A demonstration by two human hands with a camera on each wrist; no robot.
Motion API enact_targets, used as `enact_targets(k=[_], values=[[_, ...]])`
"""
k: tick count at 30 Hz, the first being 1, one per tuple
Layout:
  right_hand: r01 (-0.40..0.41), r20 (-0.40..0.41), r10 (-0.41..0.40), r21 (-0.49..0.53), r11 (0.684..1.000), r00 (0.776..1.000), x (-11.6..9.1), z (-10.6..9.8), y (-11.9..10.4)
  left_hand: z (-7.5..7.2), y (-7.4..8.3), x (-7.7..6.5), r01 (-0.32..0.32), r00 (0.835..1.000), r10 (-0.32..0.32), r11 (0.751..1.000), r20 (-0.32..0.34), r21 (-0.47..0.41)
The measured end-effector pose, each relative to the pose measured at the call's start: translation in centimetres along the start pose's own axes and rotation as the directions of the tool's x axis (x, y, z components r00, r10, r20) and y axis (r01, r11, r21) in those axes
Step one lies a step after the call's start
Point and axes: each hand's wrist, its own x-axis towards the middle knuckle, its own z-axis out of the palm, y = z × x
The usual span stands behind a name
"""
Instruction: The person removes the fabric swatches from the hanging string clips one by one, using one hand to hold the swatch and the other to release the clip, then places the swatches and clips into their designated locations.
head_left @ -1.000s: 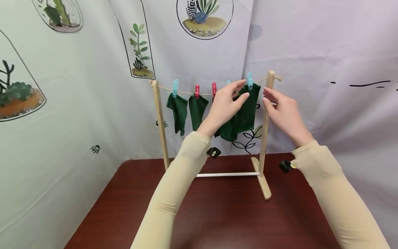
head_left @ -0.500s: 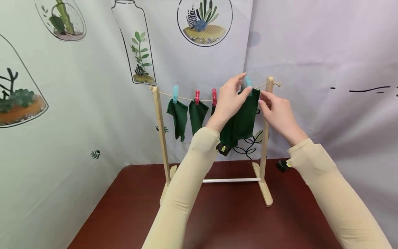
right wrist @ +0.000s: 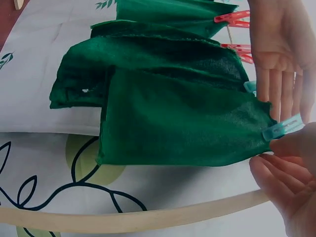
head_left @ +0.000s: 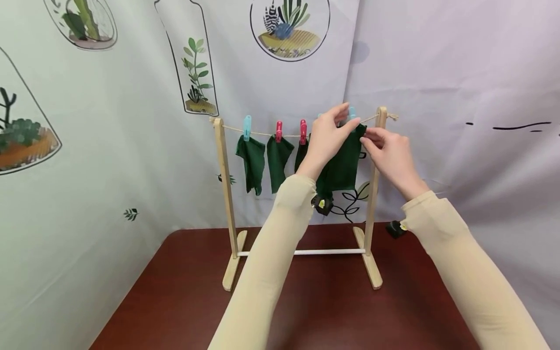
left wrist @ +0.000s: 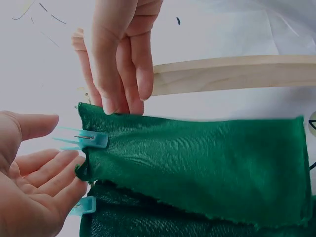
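Note:
A green cloth (head_left: 345, 167) hangs at the right end of a string, held by a light blue clothespin (left wrist: 94, 139). My right hand (head_left: 391, 155) pinches the cloth's upper right corner between thumb and fingers, as the left wrist view shows. My left hand (head_left: 325, 141) is spread around the clothespin. Its thumb (left wrist: 39, 124) and fingers (left wrist: 54, 173) stand apart on either side of the clip's handles, without squeezing them. Another green cloth (right wrist: 148, 57) hangs just behind, with a second blue clothespin (left wrist: 86, 205) partly hidden by the left hand.
More green cloths (head_left: 252, 165) hang farther left from blue and red clothespins (head_left: 278, 131). The string runs between two wooden posts (head_left: 225, 189) joined by a white bar (head_left: 328, 252). The stand is on a dark red table (head_left: 332, 301) before a printed curtain (head_left: 437, 58).
My right hand has moved left from beside the post to the cloth's corner and now grips it. My left hand has shifted slightly right, around the end clothespin.

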Motion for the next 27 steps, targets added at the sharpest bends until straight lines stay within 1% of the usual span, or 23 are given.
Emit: enact_targets(k=[4,8,12,18,21,24,27], values=[[-0.007,-0.023,0.007,-0.005,1.000,1.000,0.5,0.1,-0.1,0.1,0.0,0.4,-0.011,1.000,0.011,1.000,-0.002,0.002],[-0.015,-0.033,0.015,-0.005,1.000,0.999,0.8,0.3,-0.1,0.1,-0.2,0.4,-0.021,1.000,0.021,1.000,-0.010,0.008],[-0.035,-0.040,0.036,0.010,0.999,0.999,0.8,0.7,-0.1,0.1,-0.5,0.2,-0.019,1.000,0.019,1.000,-0.009,-0.012],[-0.068,-0.029,0.070,0.044,0.997,0.997,0.9,0.7,-0.2,-0.3,-0.2,-0.2,-0.031,0.999,0.031,0.999,-0.007,-0.034],[-0.078,-0.028,0.080,0.077,0.994,0.996,0.9,0.7,-0.1,-0.4,-0.1,-0.4,-0.039,0.999,0.039,0.998,-0.010,-0.049],[-0.078,-0.033,0.082,0.107,0.991,0.996,0.8,0.8,0.0,-0.4,0.0,-0.5,-0.056,0.998,0.055,0.997,-0.021,-0.051],[-0.074,-0.039,0.079,0.119,0.990,0.996,0.8,0.8,0.0,-0.5,0.1,-0.6,-0.083,0.996,0.081,0.996,-0.041,-0.032]])
